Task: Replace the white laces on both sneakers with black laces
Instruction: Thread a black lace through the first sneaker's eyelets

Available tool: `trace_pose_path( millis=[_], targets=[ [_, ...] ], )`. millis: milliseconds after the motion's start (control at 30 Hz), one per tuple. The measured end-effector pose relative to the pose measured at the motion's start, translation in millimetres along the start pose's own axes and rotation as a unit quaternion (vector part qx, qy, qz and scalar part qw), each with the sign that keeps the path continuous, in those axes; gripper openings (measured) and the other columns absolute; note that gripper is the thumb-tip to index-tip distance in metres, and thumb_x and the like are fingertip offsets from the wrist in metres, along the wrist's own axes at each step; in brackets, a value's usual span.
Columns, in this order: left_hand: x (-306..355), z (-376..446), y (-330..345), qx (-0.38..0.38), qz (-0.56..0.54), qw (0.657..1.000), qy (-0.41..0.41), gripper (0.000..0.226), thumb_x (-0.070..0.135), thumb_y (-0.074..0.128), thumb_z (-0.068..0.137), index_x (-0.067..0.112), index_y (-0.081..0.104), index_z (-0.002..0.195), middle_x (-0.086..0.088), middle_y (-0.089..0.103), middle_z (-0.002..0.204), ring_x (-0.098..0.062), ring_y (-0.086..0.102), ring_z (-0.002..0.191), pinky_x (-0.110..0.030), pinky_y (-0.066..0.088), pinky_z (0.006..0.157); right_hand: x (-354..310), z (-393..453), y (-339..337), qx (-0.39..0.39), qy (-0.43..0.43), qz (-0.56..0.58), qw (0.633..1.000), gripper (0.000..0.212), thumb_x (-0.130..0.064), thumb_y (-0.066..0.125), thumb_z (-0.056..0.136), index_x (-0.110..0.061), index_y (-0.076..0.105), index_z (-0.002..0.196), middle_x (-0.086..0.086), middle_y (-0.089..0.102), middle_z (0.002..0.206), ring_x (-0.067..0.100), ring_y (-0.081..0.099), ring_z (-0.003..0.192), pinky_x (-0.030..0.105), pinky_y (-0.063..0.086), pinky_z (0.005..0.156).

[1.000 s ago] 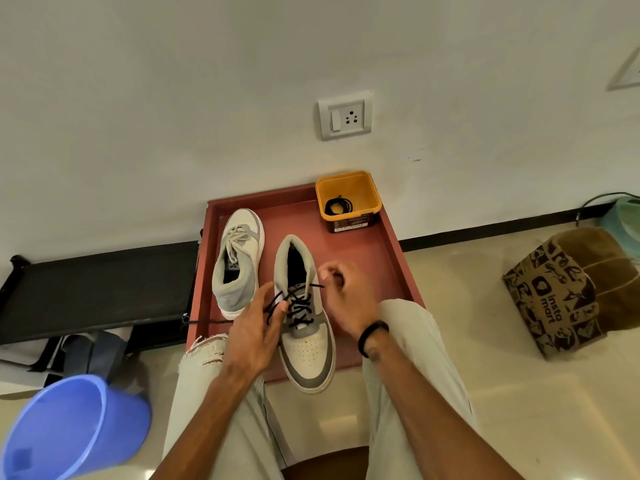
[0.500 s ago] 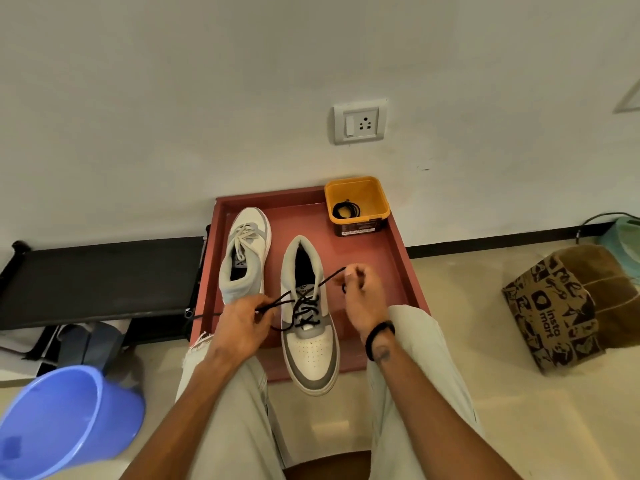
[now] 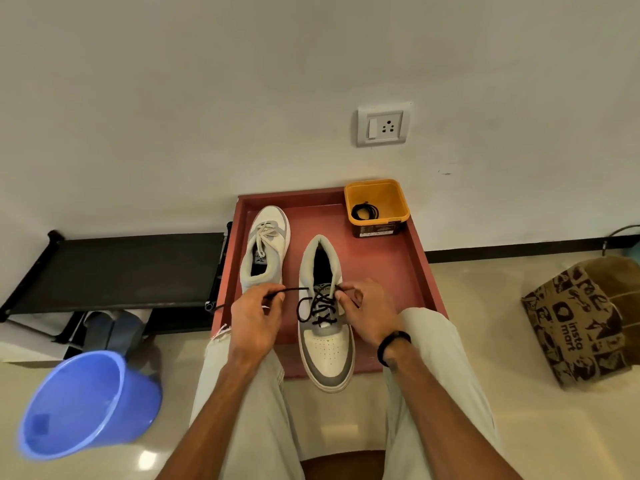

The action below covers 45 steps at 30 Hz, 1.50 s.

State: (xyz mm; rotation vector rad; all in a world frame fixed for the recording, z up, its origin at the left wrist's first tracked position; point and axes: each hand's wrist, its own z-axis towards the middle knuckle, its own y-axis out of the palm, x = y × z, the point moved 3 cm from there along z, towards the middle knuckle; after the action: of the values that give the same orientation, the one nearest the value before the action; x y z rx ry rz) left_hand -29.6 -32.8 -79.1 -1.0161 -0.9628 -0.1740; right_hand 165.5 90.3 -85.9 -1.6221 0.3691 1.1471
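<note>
Lacing near sneaker (image 3: 325,327) with black lace (image 3: 317,304). Left hand (image 3: 254,317) and right hand (image 3: 369,311) fingers pinched on lace ends. Next: pull snug, thread higher holes.

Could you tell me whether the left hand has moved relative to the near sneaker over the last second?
Yes. The left hand, which lay against the near sneaker, has drawn away to its left side, pulling the black lace out sideways.

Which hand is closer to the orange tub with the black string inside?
Right. The right hand pinches the black lace at the near sneaker, below the orange tub. The left hand holds the lace's other end farther left, across that sneaker.
</note>
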Motion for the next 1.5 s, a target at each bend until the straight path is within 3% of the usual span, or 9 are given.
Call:
trace_pose_path(
  millis=[333,467,767,900,967,1067,1200,1367,1500],
  targets=[
    [2.7,-4.1,-4.0,0.054,-0.022,0.998,0.032,0.020,0.019,0.070,0.097,0.015,0.071,0.116,0.008,0.067,0.111,-0.003,0.064,0.099,-0.019,0.056,0.084,7.6,4.4,-12.9,0.163,0.111,0.154,0.968,0.005,-0.021,0.061,0.101,-0.018,0.064,0.098,-0.005,0.064,0.080,0.000,0.059,0.067,0.016,0.044,0.062],
    [6.5,-6.4,-5.7,0.073,0.019,0.997,0.024,0.019,0.022,0.071,0.096,0.014,0.073,0.113,0.002,0.052,0.121,-0.011,0.064,0.086,-0.015,0.056,0.071,10.0,3.5,-18.1,0.246,0.114,0.175,0.947,0.003,-0.023,0.058,0.102,-0.023,0.061,0.102,-0.001,0.067,0.074,0.011,0.065,0.067,0.034,0.055,0.064],
    [4.2,-8.7,-7.3,0.103,0.052,0.993,-0.017,0.022,0.028,0.073,0.094,0.018,0.073,0.114,0.002,0.044,0.111,-0.018,0.058,0.094,-0.041,0.064,0.074,13.9,3.3,-28.8,0.344,0.122,0.237,0.900,0.016,-0.020,0.061,0.098,-0.022,0.063,0.113,0.000,0.073,0.088,0.013,0.071,0.081,0.049,0.061,0.084],
    [7.8,-7.5,-5.9,0.106,0.065,0.992,-0.004,0.041,0.035,0.076,0.091,0.022,0.065,0.128,-0.005,0.043,0.125,-0.015,0.052,0.106,-0.030,0.059,0.080,-1.2,6.2,-29.1,0.298,0.109,0.100,0.943,0.047,-0.027,0.071,0.092,-0.026,0.058,0.137,0.002,0.057,0.129,0.016,0.053,0.116,0.037,0.049,0.095],
    [14.9,-8.8,0.9,0.062,0.087,0.993,0.058,0.050,0.042,0.073,0.091,0.026,0.057,0.136,-0.004,0.042,0.131,-0.012,0.048,0.109,-0.029,0.057,0.080,-21.1,14.3,-24.4,0.256,-0.011,-0.005,0.967,0.027,-0.024,0.067,0.095,-0.022,0.066,0.122,-0.001,0.059,0.120,0.015,0.052,0.111,0.036,0.048,0.092],
    [17.5,-16.2,19.4,-0.075,0.159,0.979,0.101,0.071,0.065,0.061,0.092,0.037,0.033,0.151,0.003,0.043,0.133,-0.014,0.053,0.109,-0.033,0.058,0.084,-46.0,44.7,-2.8,0.026,-0.067,-0.129,0.989,0.012,-0.019,0.063,0.096,-0.019,0.072,0.104,-0.001,0.070,0.103,0.020,0.065,0.094,0.035,0.054,0.082],
    [11.4,-33.6,41.2,-0.154,0.089,0.984,0.003,0.093,0.079,0.059,0.082,0.042,0.012,0.153,0.001,0.064,0.133,-0.021,0.068,0.108,-0.043,0.059,0.084,-65.8,77.3,26.0,-0.230,0.013,-0.357,0.905,0.018,-0.019,0.065,0.085,-0.013,0.072,0.100,0.011,0.071,0.100,0.030,0.063,0.082,0.036,0.056,0.071],
    [6.4,-34.3,46.7,-0.123,0.003,0.991,-0.055,0.097,0.064,0.079,0.076,0.041,0.016,0.146,0.003,0.071,0.088,-0.022,0.070,0.080,-0.043,0.059,0.075,-87.9,96.1,38.4,-0.368,0.017,-0.469,0.802,0.007,-0.011,0.059,0.091,-0.009,0.065,0.089,0.009,0.062,0.082,0.023,0.058,0.070,0.026,0.043,0.051],
    [-1.0,-30.0,50.4,-0.158,-0.022,0.985,-0.069,0.115,0.066,0.079,0.073,0.050,-0.002,0.153,0.004,0.069,0.084,-0.018,0.070,0.080,-0.043,0.059,0.078,-82.9,94.2,47.3,-0.386,0.009,-0.507,0.771,0.008,-0.016,0.062,0.093,-0.009,0.062,0.093,0.008,0.065,0.089,0.025,0.063,0.077,0.032,0.054,0.065]
  ],
)
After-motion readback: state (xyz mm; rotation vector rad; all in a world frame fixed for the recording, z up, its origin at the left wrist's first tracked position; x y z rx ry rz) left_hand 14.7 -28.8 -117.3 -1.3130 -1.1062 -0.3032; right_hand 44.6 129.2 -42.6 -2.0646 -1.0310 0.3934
